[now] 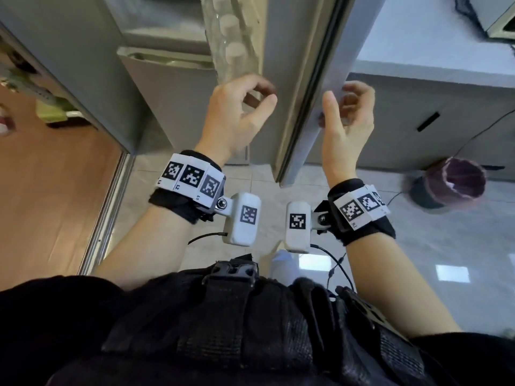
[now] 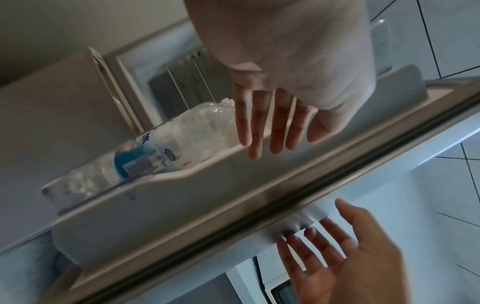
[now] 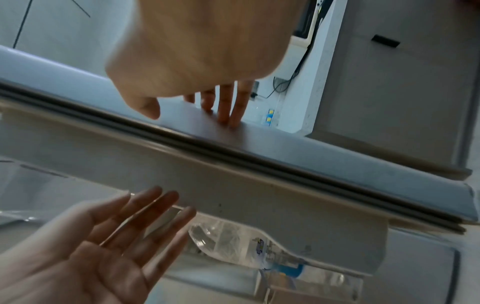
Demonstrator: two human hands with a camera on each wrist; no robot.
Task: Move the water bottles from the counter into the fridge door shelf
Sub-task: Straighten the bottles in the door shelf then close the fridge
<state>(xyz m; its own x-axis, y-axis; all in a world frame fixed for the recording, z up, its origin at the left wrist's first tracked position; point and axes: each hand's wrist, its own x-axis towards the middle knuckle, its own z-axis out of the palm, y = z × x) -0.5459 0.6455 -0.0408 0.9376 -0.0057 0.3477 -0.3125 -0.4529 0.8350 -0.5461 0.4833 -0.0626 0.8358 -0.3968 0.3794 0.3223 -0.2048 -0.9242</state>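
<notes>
Several clear water bottles (image 1: 233, 51) with white caps stand in the shelf of the open fridge door (image 1: 303, 79). In the left wrist view a blue-labelled bottle (image 2: 182, 137) sits behind the white shelf rail (image 2: 207, 185); the same bottle (image 3: 233, 240) shows in the right wrist view. My left hand (image 1: 241, 110) hovers just in front of the bottles on the door's inner side, fingers relaxed and holding nothing (image 2: 272, 125). My right hand (image 1: 348, 115) is on the door's outer side, its straight fingertips (image 3: 228, 111) touching the outer face near the edge.
The door's dark gasket (image 2: 259, 216) runs between my two hands. A bin with a purple liner (image 1: 454, 185) and a black cable lie on the tiled floor to the right, below grey cabinets (image 1: 418, 112). The fridge body (image 1: 167, 79) stands to the left.
</notes>
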